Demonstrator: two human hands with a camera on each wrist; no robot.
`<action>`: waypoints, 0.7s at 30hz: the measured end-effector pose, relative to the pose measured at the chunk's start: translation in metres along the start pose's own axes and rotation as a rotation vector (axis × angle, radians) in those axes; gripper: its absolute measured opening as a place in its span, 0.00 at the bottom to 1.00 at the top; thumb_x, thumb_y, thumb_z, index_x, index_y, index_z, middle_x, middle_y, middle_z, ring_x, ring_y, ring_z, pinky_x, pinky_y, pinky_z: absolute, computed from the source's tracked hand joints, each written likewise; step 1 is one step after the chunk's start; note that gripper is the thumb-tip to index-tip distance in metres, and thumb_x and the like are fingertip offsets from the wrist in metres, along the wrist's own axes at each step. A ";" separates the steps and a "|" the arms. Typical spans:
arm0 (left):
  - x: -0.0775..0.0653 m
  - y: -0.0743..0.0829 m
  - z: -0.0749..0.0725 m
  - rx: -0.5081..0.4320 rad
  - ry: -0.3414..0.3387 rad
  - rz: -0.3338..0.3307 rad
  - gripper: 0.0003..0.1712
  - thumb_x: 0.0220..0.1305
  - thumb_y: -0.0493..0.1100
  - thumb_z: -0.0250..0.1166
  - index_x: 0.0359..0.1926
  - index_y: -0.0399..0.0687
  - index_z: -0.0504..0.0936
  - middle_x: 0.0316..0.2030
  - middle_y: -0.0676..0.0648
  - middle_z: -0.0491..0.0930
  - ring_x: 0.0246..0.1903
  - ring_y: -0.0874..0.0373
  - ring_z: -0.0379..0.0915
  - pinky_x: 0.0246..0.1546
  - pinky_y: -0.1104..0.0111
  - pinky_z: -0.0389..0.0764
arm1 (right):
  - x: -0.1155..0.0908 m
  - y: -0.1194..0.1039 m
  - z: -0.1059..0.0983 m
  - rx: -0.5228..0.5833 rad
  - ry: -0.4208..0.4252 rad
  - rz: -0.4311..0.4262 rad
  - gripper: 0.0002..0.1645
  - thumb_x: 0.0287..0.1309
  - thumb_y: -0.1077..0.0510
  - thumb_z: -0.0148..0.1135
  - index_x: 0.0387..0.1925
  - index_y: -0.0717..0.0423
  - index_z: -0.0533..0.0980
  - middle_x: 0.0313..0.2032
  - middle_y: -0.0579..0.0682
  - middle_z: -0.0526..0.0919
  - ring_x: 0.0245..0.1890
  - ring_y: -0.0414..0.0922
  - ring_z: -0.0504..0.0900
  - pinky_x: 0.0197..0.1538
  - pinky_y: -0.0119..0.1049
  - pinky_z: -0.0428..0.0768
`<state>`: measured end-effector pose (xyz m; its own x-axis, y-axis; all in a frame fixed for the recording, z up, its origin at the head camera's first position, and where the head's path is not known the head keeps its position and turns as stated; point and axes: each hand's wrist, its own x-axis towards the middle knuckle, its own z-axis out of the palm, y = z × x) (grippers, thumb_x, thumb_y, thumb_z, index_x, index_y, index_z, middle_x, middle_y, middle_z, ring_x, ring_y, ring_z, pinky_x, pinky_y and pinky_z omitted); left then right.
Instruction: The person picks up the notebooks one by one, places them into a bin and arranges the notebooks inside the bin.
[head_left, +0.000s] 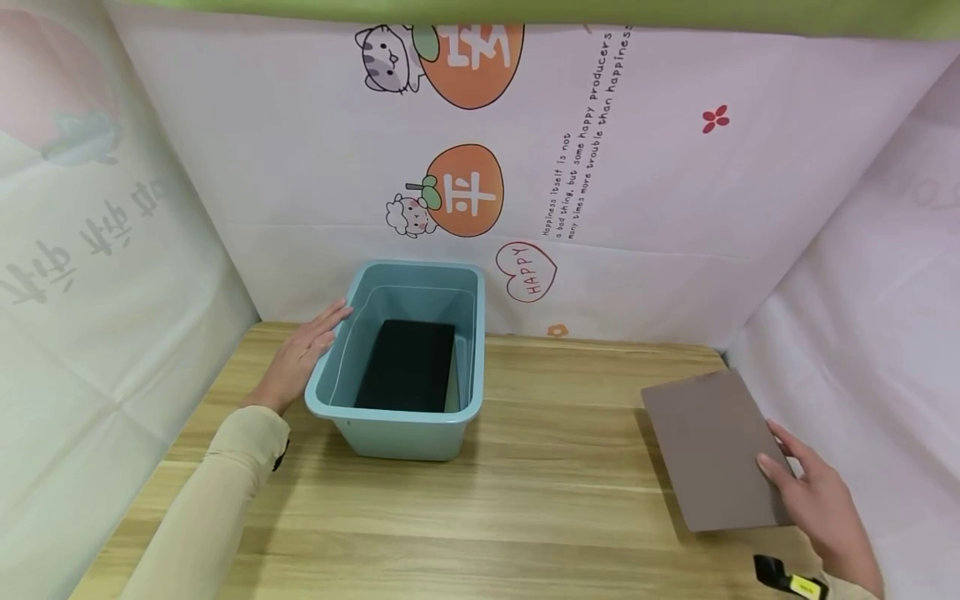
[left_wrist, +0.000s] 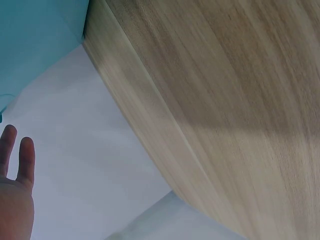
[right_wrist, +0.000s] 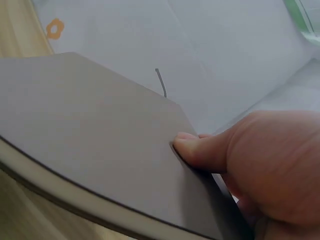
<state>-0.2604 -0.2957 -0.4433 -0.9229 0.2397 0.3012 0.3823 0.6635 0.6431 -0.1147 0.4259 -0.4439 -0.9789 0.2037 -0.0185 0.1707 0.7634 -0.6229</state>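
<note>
A taupe hardcover notebook is tilted over the right side of the table. My right hand grips its right edge, thumb on the cover and fingers underneath. In the right wrist view the pale page block of the notebook shows, and a thin ribbon sticks out past its far edge. My left hand touches the left rim of a blue-green plastic bin with fingers extended. Inside the bin lies a flat black rectangular thing, partly over something pale.
The wood-grain table runs up to a printed white cloth at the back. White cloth sides close in the left and right. A green cloth edge hangs across the top.
</note>
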 end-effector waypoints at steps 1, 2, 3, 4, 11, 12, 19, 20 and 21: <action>0.000 0.000 0.000 -0.001 0.001 0.001 0.27 0.83 0.58 0.38 0.78 0.76 0.58 0.81 0.62 0.50 0.81 0.48 0.45 0.76 0.36 0.49 | 0.001 -0.003 0.000 0.017 -0.001 0.003 0.43 0.77 0.43 0.50 0.81 0.55 0.49 0.67 0.77 0.61 0.29 0.32 0.78 0.29 0.34 0.79; 0.000 0.000 0.000 -0.003 0.001 0.001 0.27 0.83 0.58 0.38 0.78 0.76 0.58 0.81 0.62 0.50 0.81 0.47 0.45 0.76 0.36 0.49 | 0.001 -0.007 0.001 0.033 -0.005 0.006 0.43 0.77 0.42 0.50 0.81 0.54 0.48 0.68 0.77 0.60 0.29 0.32 0.78 0.29 0.34 0.80; 0.000 -0.001 0.000 -0.003 0.000 0.001 0.27 0.83 0.59 0.38 0.78 0.76 0.58 0.81 0.63 0.50 0.81 0.48 0.45 0.76 0.36 0.49 | 0.002 -0.010 0.002 0.046 -0.002 0.003 0.43 0.77 0.42 0.50 0.81 0.54 0.48 0.68 0.76 0.60 0.28 0.31 0.78 0.29 0.34 0.79; 0.000 -0.001 0.000 -0.004 0.001 0.002 0.27 0.83 0.59 0.38 0.78 0.76 0.58 0.81 0.62 0.50 0.81 0.47 0.45 0.76 0.36 0.49 | 0.002 -0.013 0.003 0.053 0.006 -0.005 0.43 0.77 0.42 0.50 0.81 0.54 0.48 0.68 0.76 0.60 0.26 0.31 0.76 0.29 0.32 0.79; 0.002 -0.001 -0.001 -0.004 0.002 0.002 0.27 0.83 0.59 0.38 0.78 0.76 0.58 0.81 0.60 0.50 0.81 0.47 0.45 0.76 0.36 0.49 | 0.004 -0.028 0.013 0.085 0.075 -0.071 0.41 0.76 0.46 0.53 0.80 0.55 0.52 0.64 0.71 0.64 0.26 0.31 0.71 0.29 0.27 0.74; 0.002 -0.001 -0.001 -0.004 0.001 0.001 0.27 0.83 0.59 0.38 0.78 0.76 0.58 0.81 0.60 0.50 0.81 0.47 0.45 0.76 0.36 0.48 | 0.005 -0.030 0.014 0.091 0.088 -0.074 0.41 0.76 0.46 0.54 0.80 0.56 0.54 0.63 0.70 0.65 0.28 0.29 0.71 0.29 0.25 0.74; 0.002 0.000 -0.001 -0.002 -0.001 -0.008 0.27 0.83 0.60 0.38 0.78 0.77 0.58 0.81 0.61 0.50 0.81 0.47 0.45 0.76 0.35 0.48 | 0.009 -0.042 0.016 0.135 0.092 -0.045 0.42 0.75 0.43 0.54 0.80 0.51 0.53 0.68 0.71 0.64 0.54 0.32 0.67 0.37 0.14 0.66; 0.002 0.000 -0.001 -0.004 -0.001 -0.008 0.27 0.83 0.60 0.38 0.78 0.76 0.58 0.81 0.61 0.50 0.81 0.47 0.45 0.76 0.35 0.48 | 0.009 -0.044 0.016 0.138 0.086 -0.039 0.42 0.75 0.42 0.53 0.81 0.50 0.52 0.69 0.71 0.63 0.57 0.39 0.67 0.38 0.13 0.64; 0.001 0.000 -0.001 -0.004 -0.001 -0.008 0.27 0.83 0.60 0.38 0.78 0.76 0.58 0.81 0.61 0.50 0.81 0.47 0.45 0.76 0.35 0.48 | 0.010 -0.046 0.016 0.144 0.081 -0.035 0.42 0.75 0.42 0.53 0.81 0.49 0.51 0.69 0.72 0.62 0.60 0.46 0.67 0.38 0.13 0.64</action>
<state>-0.2617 -0.2959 -0.4422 -0.9261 0.2348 0.2953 0.3748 0.6623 0.6488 -0.1338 0.3825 -0.4281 -0.9707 0.2314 0.0644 0.1129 0.6761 -0.7281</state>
